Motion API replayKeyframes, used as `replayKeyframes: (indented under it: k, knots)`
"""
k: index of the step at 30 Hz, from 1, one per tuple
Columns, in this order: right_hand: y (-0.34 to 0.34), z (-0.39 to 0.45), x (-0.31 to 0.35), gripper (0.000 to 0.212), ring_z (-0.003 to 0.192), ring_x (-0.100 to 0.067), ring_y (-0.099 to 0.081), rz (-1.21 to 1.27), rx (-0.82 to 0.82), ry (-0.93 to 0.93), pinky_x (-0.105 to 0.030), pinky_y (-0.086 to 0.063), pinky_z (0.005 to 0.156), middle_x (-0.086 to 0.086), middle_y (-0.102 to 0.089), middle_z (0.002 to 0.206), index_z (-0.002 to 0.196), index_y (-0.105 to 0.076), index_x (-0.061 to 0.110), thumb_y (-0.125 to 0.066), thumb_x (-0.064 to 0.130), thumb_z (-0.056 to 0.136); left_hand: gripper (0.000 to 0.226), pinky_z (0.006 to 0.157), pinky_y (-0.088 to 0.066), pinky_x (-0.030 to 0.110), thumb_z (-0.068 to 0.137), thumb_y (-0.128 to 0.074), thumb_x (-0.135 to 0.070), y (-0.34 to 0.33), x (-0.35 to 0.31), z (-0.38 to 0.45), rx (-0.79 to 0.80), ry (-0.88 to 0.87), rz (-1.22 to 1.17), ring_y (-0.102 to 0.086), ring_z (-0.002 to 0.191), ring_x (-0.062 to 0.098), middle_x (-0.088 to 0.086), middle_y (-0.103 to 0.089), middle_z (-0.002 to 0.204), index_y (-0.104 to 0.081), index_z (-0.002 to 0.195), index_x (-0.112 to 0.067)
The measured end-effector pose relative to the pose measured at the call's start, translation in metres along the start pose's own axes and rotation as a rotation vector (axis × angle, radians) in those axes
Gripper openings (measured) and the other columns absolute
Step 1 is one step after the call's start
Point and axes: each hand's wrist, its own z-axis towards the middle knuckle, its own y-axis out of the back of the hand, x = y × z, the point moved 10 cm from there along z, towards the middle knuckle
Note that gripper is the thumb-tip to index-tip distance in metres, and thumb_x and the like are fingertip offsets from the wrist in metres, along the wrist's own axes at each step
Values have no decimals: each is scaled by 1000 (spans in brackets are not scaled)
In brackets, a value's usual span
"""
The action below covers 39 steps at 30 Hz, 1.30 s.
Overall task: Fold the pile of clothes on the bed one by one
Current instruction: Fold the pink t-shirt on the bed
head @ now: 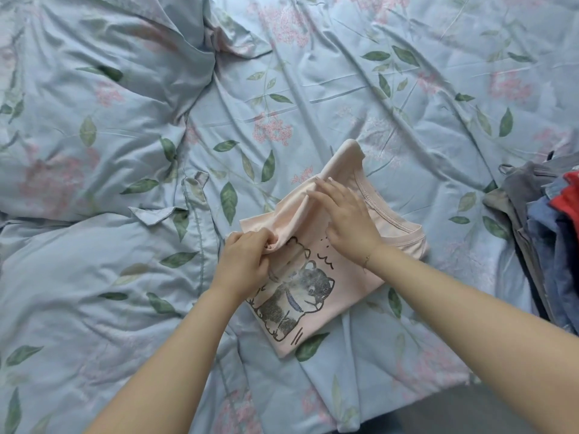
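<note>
A pale pink T-shirt with a grey cartoon animal print lies partly folded in the middle of the bed, its collar toward the right. My left hand grips a bunched fold of its fabric at the shirt's left edge. My right hand lies flat on the shirt near the collar, fingers straight and pressing the raised fold down. A pile of unfolded clothes in grey, blue and red sits at the right edge of the bed.
The bed is covered by a light blue floral sheet. A rumpled duvet of the same pattern fills the left side. The bed's near edge shows at the bottom right, with dark floor beyond.
</note>
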Motion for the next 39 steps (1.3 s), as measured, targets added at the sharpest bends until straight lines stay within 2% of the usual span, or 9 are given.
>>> replayKeyframes:
  k: [5,10,15,18,23,29,33,35,39]
  knots:
    - [-14,61,-21,62,143,-25,-20,-490,389,120,-46,7,117,-4,-43,141,138,-44,20,-48,0,80,29,80,-27,25,64,-47,-9,-6,-15,6,149,-96,-42,-54,82,20,-8,-59,82,-55,90,-18]
    - [26,57,-30,30,85,-32,-59,-620,81,207,-47,-32,110,-8,-63,76,77,-68,11,-73,-2,50,58,97,-31,36,70,-44,-33,-17,-13,13,305,6,123,-52,98,16,-11,-56,99,-47,128,-28]
    - [54,-13,-30,39,76,-28,-45,-463,-245,392,-39,-35,89,-6,-56,75,87,-49,20,-66,-1,59,55,94,-36,44,76,-57,-44,-32,-39,31,239,36,276,-47,106,23,-1,-50,112,-54,130,-34]
    - [55,-37,-44,19,84,-28,-53,-457,-235,384,-39,-36,94,-5,-61,87,73,-56,14,-66,-1,67,44,82,-38,41,64,-77,-20,-38,-53,31,182,18,262,-55,101,27,1,-59,106,-72,107,-27]
    - [58,-39,-64,8,103,-24,-62,-355,-145,357,-39,-35,97,-2,-67,111,79,-59,13,-58,6,77,11,61,-30,31,74,-67,-16,-22,-59,25,127,31,131,-58,76,28,-2,-62,78,-68,85,-18]
    - [74,-11,-85,26,78,-15,-62,16,100,133,-33,-32,100,6,-69,82,93,-68,17,-49,27,79,14,65,-34,35,89,-46,-19,-20,-55,28,471,150,-133,-51,80,27,4,-59,76,-54,81,-12]
    - [86,16,-98,14,74,-11,-63,384,155,-119,-26,-49,72,1,-71,82,88,-73,15,-63,9,79,22,67,-39,23,94,-51,-18,-16,-63,32,649,257,-487,-51,77,12,-2,-62,93,-62,99,-36]
    - [79,28,-105,9,72,-6,-58,545,207,-242,-21,-46,66,-3,-68,81,88,-73,9,-68,8,82,21,70,-40,22,86,-53,-28,-18,-59,35,672,297,-588,-49,77,10,-5,-61,95,-57,97,-45]
    - [54,47,-124,21,72,-9,-56,720,198,-467,-18,-46,60,-4,-61,83,96,-67,2,-73,16,83,16,67,-44,33,90,-58,-38,-12,-3,45,496,377,-318,-57,74,16,-4,-63,81,-64,89,-23]
